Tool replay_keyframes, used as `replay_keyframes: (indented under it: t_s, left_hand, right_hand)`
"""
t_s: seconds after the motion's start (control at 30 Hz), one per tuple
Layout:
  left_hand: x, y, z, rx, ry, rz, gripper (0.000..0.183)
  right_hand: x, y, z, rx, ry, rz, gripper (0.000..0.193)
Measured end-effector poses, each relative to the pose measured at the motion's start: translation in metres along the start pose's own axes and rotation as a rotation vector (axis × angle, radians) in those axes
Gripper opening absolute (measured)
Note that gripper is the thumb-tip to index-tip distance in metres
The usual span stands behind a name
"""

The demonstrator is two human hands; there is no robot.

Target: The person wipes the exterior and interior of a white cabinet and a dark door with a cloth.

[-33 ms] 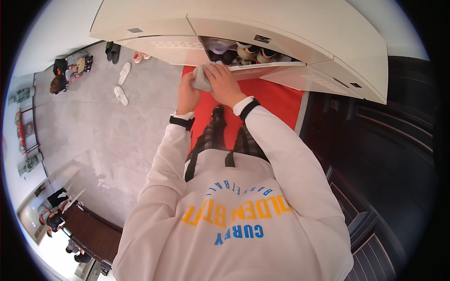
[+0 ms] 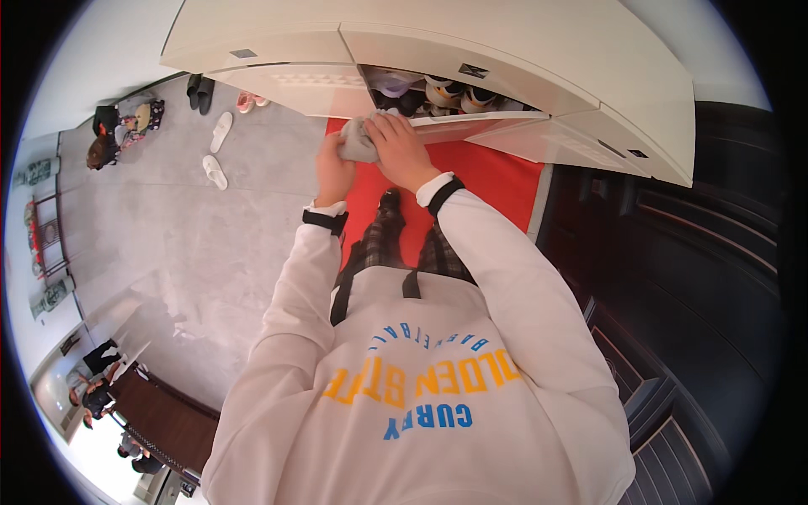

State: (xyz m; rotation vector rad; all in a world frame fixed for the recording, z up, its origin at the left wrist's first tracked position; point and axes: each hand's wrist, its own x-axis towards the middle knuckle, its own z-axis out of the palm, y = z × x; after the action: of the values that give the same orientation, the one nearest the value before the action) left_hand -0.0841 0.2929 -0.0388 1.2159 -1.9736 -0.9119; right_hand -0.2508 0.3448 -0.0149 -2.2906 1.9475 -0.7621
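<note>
A crumpled grey cloth [image 2: 359,145] is bunched between my two hands, in front of the tilted-out shoe compartment [image 2: 459,125]. My left hand [image 2: 334,172] grips its left side, fingers partly hidden behind it. From the right, my right hand [image 2: 401,156] wraps its fingers over the top of the bundle. Several shoes [image 2: 476,99] sit inside the compartment, white, dark and yellowish ones among them, just beyond my hands.
A cream cabinet [image 2: 505,50] spans the far side. A red mat [image 2: 497,172] lies under my feet. White slippers [image 2: 215,172], dark slippers [image 2: 200,93] and pink shoes [image 2: 246,102] are on the grey floor. Bags [image 2: 126,130] lie farther left; a dark panelled door [image 2: 699,236] stands right.
The cloth and the fingers on it have shifted very slightly; both hands keep their hold.
</note>
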Motion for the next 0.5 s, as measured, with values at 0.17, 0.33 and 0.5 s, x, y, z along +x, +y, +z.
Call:
replay_keyframes:
  t_s: [0.17,0.33,0.5]
  left_hand:
    - [-0.004,-0.002,-0.021,-0.114,0.131,-0.264,0.032]
    - [0.021,0.028,-0.001,-0.106,0.033,0.038,0.040]
    - [0.020,0.038,0.033,0.165,-0.074,0.340,0.046]
  right_hand:
    - [0.015,0.013,0.006,0.023,-0.007,0.055,0.041]
    - [0.001,0.033,-0.001,-0.054,-0.039,0.044,0.031]
    - [-0.023,0.070,-0.037,-0.212,-0.105,0.113,0.029]
